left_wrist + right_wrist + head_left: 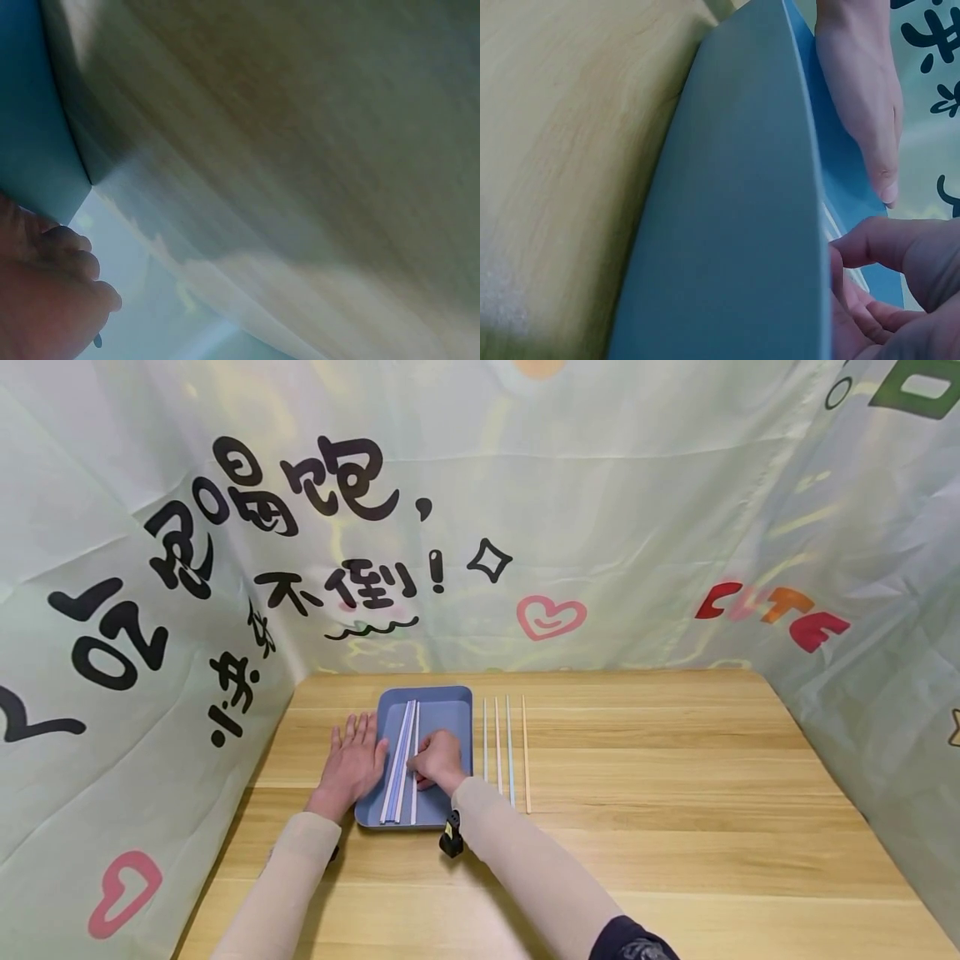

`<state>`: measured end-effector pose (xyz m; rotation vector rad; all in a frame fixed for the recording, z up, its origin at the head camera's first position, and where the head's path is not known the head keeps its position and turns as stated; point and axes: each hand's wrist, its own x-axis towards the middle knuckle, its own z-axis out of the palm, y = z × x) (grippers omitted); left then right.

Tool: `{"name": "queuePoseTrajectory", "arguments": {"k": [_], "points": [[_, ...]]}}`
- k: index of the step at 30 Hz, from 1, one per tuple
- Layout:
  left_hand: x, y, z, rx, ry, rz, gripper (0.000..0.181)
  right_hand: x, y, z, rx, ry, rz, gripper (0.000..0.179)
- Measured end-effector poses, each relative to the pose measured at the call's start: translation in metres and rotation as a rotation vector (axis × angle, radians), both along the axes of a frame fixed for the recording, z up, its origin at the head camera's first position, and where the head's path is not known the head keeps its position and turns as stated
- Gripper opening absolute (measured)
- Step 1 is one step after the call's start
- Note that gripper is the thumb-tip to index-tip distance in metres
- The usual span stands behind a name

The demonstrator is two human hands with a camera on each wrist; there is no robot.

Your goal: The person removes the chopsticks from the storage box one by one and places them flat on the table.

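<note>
Fingers of the right hand (438,757) pinch a chopstick (414,802) in the tray (450,703). The left hand (352,766), fingers straight, touches the tray's side.

The tray (450,700) lies on the table (675,777), sticks (399,760) inside, right hand (441,758) at their three o'clock. From the tray: left hand (356,760) at nine, four loose sticks (510,752) at three, curtain (615,527) at twelve.

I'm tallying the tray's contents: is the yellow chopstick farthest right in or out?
Out: the yellow chopstick lies on the wooden table, right of the blue tray and apart from its rim.
</note>
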<state>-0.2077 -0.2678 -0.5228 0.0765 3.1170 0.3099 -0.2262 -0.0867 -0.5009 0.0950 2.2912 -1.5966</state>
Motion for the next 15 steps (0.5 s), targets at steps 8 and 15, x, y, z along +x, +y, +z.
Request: {"name": "queuePoseTrajectory", "arguments": {"k": [8,15], "points": [[0.0004,0.0003,0.0004,-0.002,-0.001,0.000,0.067,0.0007,-0.0018,0.0018,0.080,0.009,0.015,0.039],[0.0002,0.0001,0.0006,-0.005,0.005,0.001,0.066,0.0012,-0.0040,0.0043,0.136,0.023,0.041,0.039]]}}
